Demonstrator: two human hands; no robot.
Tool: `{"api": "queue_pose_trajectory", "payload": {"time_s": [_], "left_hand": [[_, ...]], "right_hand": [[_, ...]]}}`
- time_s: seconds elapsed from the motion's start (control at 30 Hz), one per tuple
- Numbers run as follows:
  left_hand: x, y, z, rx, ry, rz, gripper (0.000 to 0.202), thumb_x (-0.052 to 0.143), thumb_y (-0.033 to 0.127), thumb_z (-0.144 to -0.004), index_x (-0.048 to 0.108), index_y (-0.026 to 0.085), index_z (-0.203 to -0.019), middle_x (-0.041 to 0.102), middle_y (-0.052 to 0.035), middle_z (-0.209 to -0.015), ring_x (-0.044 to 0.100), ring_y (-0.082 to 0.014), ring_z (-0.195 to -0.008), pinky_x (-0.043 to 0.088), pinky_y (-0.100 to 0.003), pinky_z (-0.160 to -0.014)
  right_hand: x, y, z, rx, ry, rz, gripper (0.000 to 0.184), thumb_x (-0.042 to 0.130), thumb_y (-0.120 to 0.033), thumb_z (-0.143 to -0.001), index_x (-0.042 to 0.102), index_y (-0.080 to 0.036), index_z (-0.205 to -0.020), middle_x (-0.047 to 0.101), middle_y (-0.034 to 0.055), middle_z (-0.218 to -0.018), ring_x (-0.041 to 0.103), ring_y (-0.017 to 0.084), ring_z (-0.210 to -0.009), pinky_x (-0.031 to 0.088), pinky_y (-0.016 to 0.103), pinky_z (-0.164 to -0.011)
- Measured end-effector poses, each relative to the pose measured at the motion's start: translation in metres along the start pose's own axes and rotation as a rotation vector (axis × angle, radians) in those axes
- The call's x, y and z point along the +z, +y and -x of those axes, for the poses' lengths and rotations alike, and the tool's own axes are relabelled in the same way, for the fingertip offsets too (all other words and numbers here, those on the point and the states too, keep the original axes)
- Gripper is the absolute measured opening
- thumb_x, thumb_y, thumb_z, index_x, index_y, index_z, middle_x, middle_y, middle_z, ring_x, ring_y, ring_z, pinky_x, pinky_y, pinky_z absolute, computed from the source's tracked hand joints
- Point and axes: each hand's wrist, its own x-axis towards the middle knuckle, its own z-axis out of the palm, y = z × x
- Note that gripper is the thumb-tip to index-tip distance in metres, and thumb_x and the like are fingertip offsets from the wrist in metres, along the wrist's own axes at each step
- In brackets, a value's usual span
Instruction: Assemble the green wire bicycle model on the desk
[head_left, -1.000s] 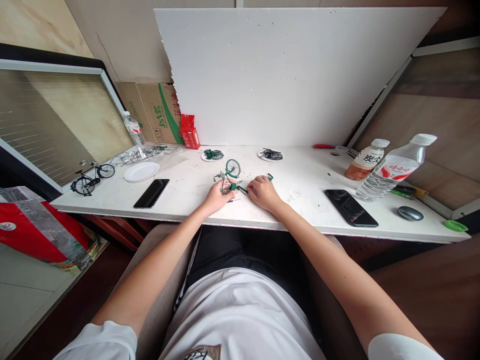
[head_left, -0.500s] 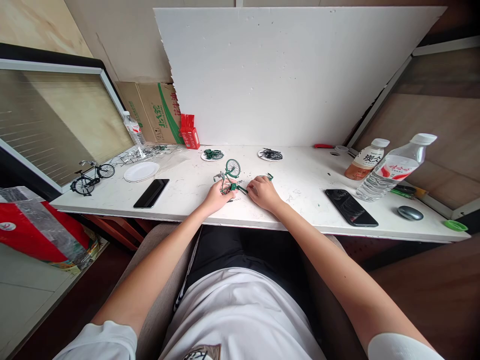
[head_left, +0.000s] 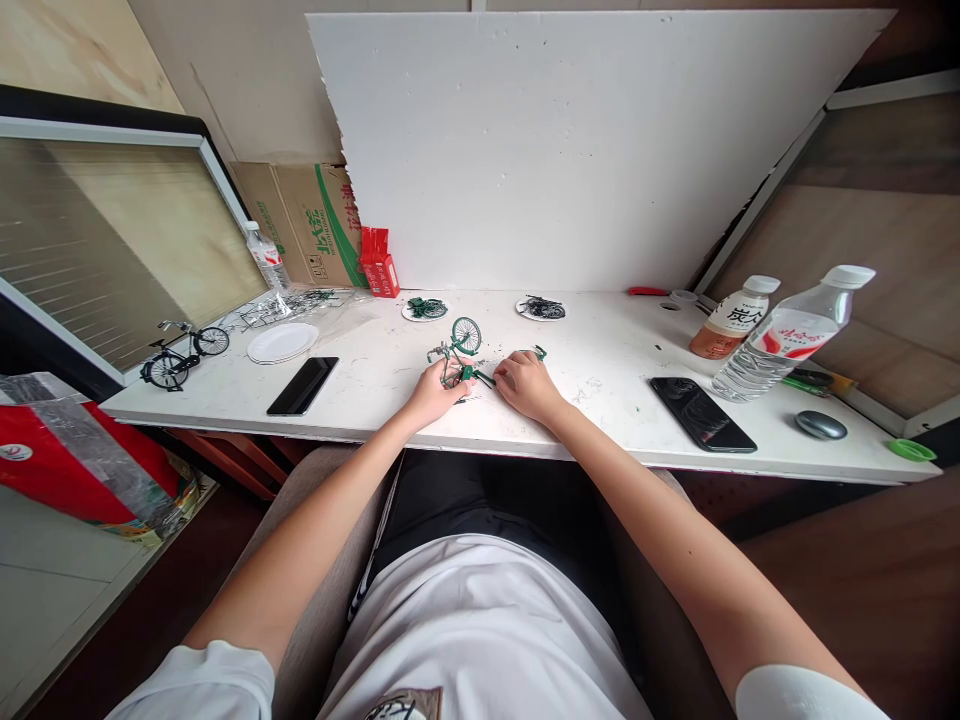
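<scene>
A green model bicycle (head_left: pixel 466 337), with one spoked wheel showing at its far end, is held low over the white table. My left hand (head_left: pixel 436 394) is closed around its frame, thumb on the near side. My right hand (head_left: pixel 527 386) is closed at the rear end of the bicycle, fingertips pinched on a thin dark green part (head_left: pixel 484 379). My fingers hide just where that part meets the frame. Past my right knuckles a small curved green piece (head_left: pixel 540 352) shows. Dark bits lie on the table between my hands.
Two small plates with green parts (head_left: pixel 425 309) and black parts (head_left: pixel 541 308) stand behind. At left are a black model bicycle (head_left: pixel 184 354), white plates (head_left: pixel 283 343) and a phone (head_left: pixel 303 386). Another phone (head_left: pixel 702 414), bottles (head_left: pixel 795 335) and a mouse (head_left: pixel 820 425) lie at right.
</scene>
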Motion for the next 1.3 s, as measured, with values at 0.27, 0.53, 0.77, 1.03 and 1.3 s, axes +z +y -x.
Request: {"api": "queue_pose_trajectory", "payload": {"time_s": [0.27, 0.53, 0.77, 1.03, 1.3], "left_hand": [[-0.0001, 0.0017, 0.0006, -0.006, -0.009, 0.003, 0.038, 0.082, 0.028, -0.084, 0.068, 0.017, -0.117, 0.077, -0.0074, -0.102, 0.074, -0.0175, -0.087, 0.062, -0.034, -0.084], [0.0002, 0.0017, 0.0005, -0.002, -0.01, 0.013, 0.04, 0.083, 0.03, -0.082, 0.068, 0.017, -0.117, 0.077, -0.0078, -0.101, 0.073, -0.0189, -0.091, 0.063, -0.035, -0.084], [0.0, 0.001, 0.0002, 0.001, -0.011, -0.002, 0.039, 0.082, 0.029, -0.083, 0.068, 0.016, -0.117, 0.076, -0.0072, -0.103, 0.073, -0.0171, -0.086, 0.062, -0.034, -0.083], [0.0009, 0.005, 0.0025, -0.005, -0.011, -0.007, 0.04, 0.083, 0.031, -0.083, 0.068, 0.017, -0.117, 0.076, -0.0083, -0.105, 0.072, -0.0185, -0.09, 0.063, -0.037, -0.086], [0.0013, 0.0068, 0.0032, 0.009, -0.012, -0.041, 0.039, 0.082, 0.032, -0.084, 0.068, 0.016, -0.118, 0.076, -0.0106, -0.113, 0.072, -0.0198, -0.095, 0.063, -0.036, -0.087]], "right_hand": [[0.0001, -0.0006, -0.0002, 0.003, -0.002, 0.018, 0.024, 0.055, -0.027, -0.104, 0.076, -0.016, -0.108, 0.071, 0.0159, -0.113, 0.058, 0.031, -0.11, 0.041, 0.039, -0.091], [0.0005, -0.0005, -0.0003, 0.002, 0.001, 0.015, 0.024, 0.056, -0.027, -0.104, 0.076, -0.016, -0.108, 0.072, 0.0158, -0.114, 0.058, 0.032, -0.112, 0.041, 0.039, -0.091], [-0.0012, -0.0018, -0.0002, 0.005, -0.006, 0.012, 0.025, 0.055, -0.027, -0.104, 0.077, -0.016, -0.11, 0.072, 0.017, -0.115, 0.059, 0.033, -0.112, 0.042, 0.04, -0.092], [-0.0018, -0.0028, -0.0003, 0.008, -0.011, 0.02, 0.024, 0.056, -0.026, -0.104, 0.077, -0.016, -0.109, 0.072, 0.0158, -0.116, 0.059, 0.032, -0.113, 0.043, 0.039, -0.093], [-0.0022, -0.0029, 0.0001, 0.007, -0.016, 0.029, 0.024, 0.056, -0.026, -0.105, 0.077, -0.015, -0.11, 0.072, 0.0162, -0.116, 0.06, 0.032, -0.113, 0.043, 0.039, -0.093]]}}
